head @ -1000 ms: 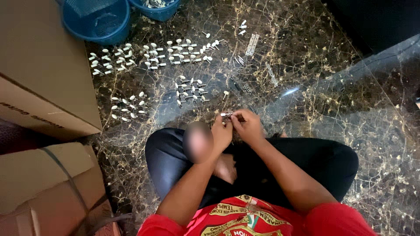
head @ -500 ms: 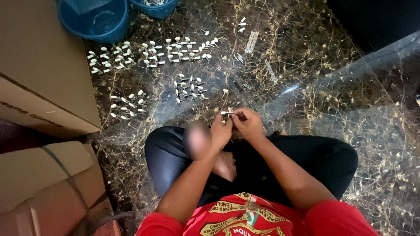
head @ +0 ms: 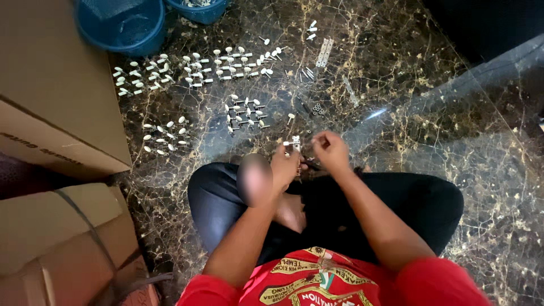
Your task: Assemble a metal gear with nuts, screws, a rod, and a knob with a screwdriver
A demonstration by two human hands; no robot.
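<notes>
My left hand (head: 285, 168) and my right hand (head: 330, 151) meet in front of my crossed legs, above a dark marble floor (head: 430, 113). The left hand grips a small metal strip with a white-knobbed peg (head: 294, 143) sticking up from its fingers. The right hand's fingers are pinched shut close beside that piece; what they hold is too small to tell. Several groups of small white-knobbed metal pegs (head: 245, 112) lie in rows on the floor just beyond my hands.
Two blue plastic baskets (head: 122, 25) stand at the far left. Cardboard boxes (head: 54, 102) line the left side. Loose metal strips (head: 323, 52) and small dark rings (head: 318, 107) lie past the peg rows. A clear plastic sheet (head: 481, 96) covers the floor to the right.
Both hands stay together over my lap, with only small finger movements on the piece. Nothing on the floor has shifted.
</notes>
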